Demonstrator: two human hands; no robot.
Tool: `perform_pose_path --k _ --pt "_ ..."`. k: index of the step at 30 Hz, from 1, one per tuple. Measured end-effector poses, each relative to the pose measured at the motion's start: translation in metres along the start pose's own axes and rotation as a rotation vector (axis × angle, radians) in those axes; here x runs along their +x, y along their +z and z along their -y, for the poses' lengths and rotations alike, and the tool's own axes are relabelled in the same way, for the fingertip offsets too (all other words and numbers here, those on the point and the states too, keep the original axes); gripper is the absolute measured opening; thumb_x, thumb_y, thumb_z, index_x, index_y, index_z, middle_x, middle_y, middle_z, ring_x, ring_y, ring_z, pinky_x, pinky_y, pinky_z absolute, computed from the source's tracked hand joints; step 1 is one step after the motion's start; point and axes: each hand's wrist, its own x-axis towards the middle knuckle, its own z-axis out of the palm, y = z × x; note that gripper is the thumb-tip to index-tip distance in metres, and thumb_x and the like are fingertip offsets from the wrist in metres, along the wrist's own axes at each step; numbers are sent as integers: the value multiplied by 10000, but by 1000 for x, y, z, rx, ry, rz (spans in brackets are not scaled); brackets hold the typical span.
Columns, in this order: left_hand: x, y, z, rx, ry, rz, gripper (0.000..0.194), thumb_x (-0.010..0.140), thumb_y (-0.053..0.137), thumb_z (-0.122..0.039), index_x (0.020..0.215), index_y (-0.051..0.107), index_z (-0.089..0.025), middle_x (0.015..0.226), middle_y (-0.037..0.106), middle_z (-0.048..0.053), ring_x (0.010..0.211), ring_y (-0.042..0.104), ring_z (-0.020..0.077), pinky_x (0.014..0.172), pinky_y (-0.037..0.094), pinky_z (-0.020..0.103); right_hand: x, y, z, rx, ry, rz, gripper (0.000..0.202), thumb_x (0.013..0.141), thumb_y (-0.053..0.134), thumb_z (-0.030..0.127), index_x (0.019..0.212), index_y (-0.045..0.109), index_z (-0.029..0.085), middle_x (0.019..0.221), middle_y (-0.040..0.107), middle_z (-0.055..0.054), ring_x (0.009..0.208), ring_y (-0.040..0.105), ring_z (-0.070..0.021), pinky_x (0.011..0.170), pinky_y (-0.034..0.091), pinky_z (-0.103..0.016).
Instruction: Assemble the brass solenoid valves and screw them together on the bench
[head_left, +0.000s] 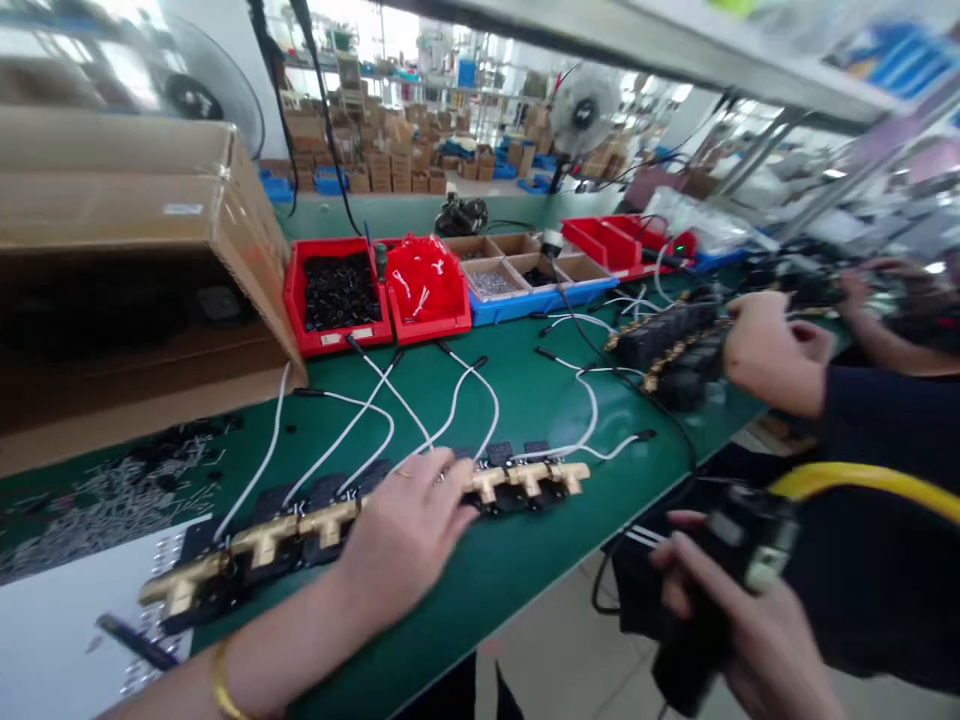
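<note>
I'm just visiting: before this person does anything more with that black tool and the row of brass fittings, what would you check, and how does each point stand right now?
1. Left hand steadies the row of brass T-shaped fittings on black blocks: ok, palm rests flat on it.
2. Right hand has a firm grip on the black handheld power tool: ok, fingers wrap it.
3. Tool tip lined up with a fitting: not ok, the tool is off the green table edge.
4. White wires clear of the fittings' tops: cannot tell, too blurred.
5. Yellow hose free of snags: cannot tell.
6. Co-worker's hand clear of this row: ok, it holds another black row further right.
</note>
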Motion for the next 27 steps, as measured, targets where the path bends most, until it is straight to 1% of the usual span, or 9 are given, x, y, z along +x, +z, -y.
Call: perform_pose_path --k 2,4,7,9,11,14,19,23,27 --pt "-13 -17 23 47 -80 133 338 886 459 -334 1172 494 -157 1067 568 97 972 531 235 823 481 388 -11 4 -15 16 37 95 615 636 734 468 1107 484 163 690 603 -19 407 439 -88 402 377 -232" --pt "-27 -29 38 81 -108 224 443 839 531 -384 1226 458 -183 1125 549 86 1021 514 251 856 466 405 -19 8 -28 16 49 151 643 657 706 489 1154 453 168 716 616 -17 402 440 -81 426 378 -235" --pt "-54 -41 53 180 -120 261 628 767 604 -460 1298 397 -194 1219 496 101 1083 483 280 882 448 422 -25 11 -36 -18 19 134 639 650 702 491 1133 472 143 659 596 2 402 455 -90 434 360 -233" --pt "-70 -46 60 270 -144 254 600 777 594 -465 1270 433 -164 1187 509 119 1058 490 283 875 445 420 -28 11 -35 -81 -2 113 601 640 700 509 1057 512 119 550 557 20 398 463 -109 433 347 -234" --pt "-77 -48 64 331 -157 267 480 828 543 -422 1211 483 -140 1104 542 118 988 516 260 837 458 386 -29 12 -33 -156 -17 109 574 645 688 527 1005 536 107 444 508 34 391 465 -128 441 346 -240" --pt "-71 -41 62 366 -115 306 414 860 504 -381 1201 482 -146 1027 557 101 930 531 241 765 469 341 -31 21 -33 -192 -43 106 583 655 681 532 1023 537 102 391 479 43 398 471 -142 463 357 -249" --pt "-56 -25 55 383 -26 365 337 886 462 -352 1173 494 -177 959 557 76 838 550 221 681 458 327 -26 48 -40 -74 2 66 659 620 715 520 1091 506 109 439 497 51 407 481 -141 463 374 -250" --pt "-58 -24 62 361 -5 384 400 878 450 -425 1211 456 -202 977 553 80 797 570 217 645 453 324 -16 56 -43 -49 19 58 648 635 720 493 1107 501 107 437 497 49 423 480 -129 456 364 -226" --pt "-58 -24 67 347 -7 383 314 908 383 -400 1123 500 -204 912 549 68 732 576 203 608 450 312 -5 62 -33 4 53 110 627 636 736 453 1115 500 123 473 492 52 428 483 -126 450 391 -233"
